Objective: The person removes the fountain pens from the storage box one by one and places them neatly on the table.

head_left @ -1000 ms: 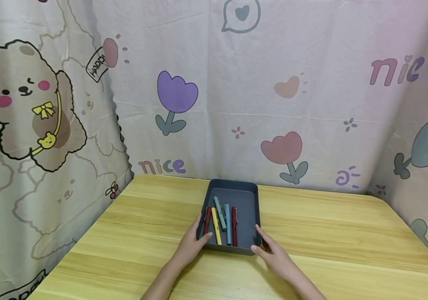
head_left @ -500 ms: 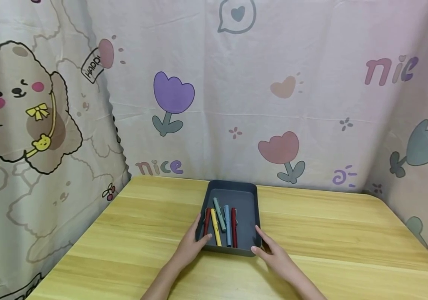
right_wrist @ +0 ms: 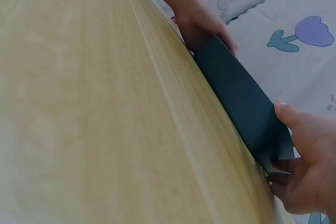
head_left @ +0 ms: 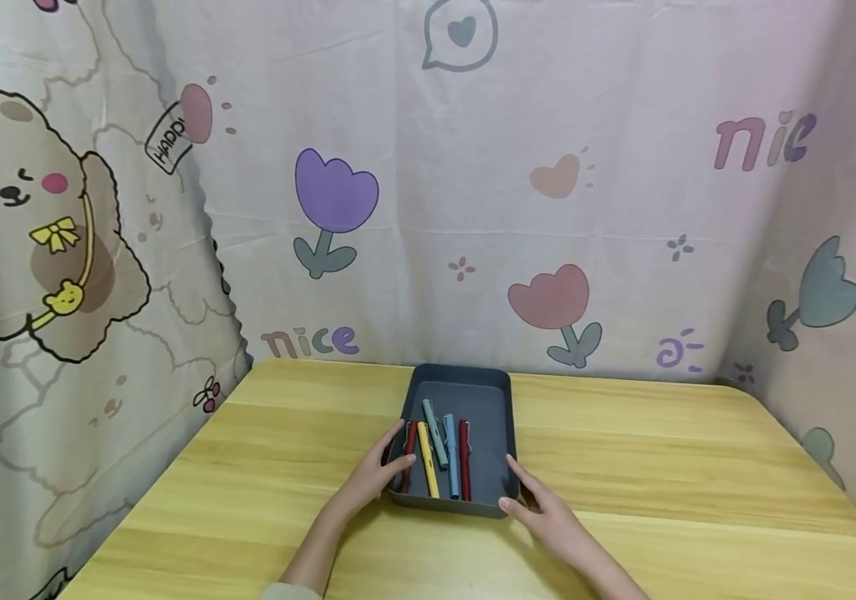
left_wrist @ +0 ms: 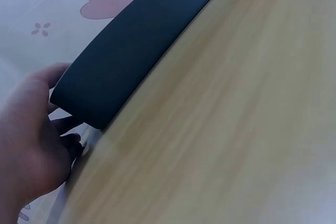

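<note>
A dark grey rectangular tray (head_left: pixel 489 450) lies on the wooden table, its far end near the curtain. Inside it, toward the near left, are several clip pens: a dark red pen (head_left: pixel 408 450), a yellow pen (head_left: pixel 428 458), a green pen (head_left: pixel 435 435), a blue pen (head_left: pixel 453 458) and another red pen (head_left: pixel 465 462). My left hand (head_left: pixel 369 478) holds the tray's near left side, thumb over the rim and fingers outside. At the near right corner my right hand (head_left: pixel 553 521) grips it; the right wrist view shows some fingers curled low against the wall.
The wooden table (head_left: pixel 660 467) extends to both sides of the tray. A printed curtain (head_left: pixel 428 183) hangs close behind the table, and another curtain panel (head_left: pixel 97 400) runs along its left edge.
The head view has turned slightly, moving the curtain prints left. My left hand has shifted a little forward along the tray's side, and its sleeve now shows. The pens keep their arrangement.
</note>
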The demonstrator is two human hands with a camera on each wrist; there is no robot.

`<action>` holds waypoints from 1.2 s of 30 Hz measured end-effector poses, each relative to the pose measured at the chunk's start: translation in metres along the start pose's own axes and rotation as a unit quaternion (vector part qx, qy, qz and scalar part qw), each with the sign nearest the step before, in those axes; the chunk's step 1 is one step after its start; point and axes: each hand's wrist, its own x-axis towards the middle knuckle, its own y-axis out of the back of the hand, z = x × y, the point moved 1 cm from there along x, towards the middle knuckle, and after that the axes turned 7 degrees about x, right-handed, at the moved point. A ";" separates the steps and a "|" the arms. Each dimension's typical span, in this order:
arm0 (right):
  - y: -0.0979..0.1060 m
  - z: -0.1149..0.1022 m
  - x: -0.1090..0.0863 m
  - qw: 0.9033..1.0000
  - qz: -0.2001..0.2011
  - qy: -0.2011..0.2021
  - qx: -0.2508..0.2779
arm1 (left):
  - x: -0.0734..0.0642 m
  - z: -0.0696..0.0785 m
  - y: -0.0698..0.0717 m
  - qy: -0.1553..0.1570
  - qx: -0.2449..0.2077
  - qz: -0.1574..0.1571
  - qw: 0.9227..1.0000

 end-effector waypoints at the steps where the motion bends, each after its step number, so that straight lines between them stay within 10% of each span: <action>1: 0.000 0.000 -0.001 1.000 0.000 -0.002 -0.001 | 0.000 0.000 0.000 0.000 -0.002 0.000 1.000; 36: -0.002 -0.001 -0.001 1.000 0.008 -0.005 -0.006 | 0.010 -0.004 0.002 -0.007 0.003 0.014 1.000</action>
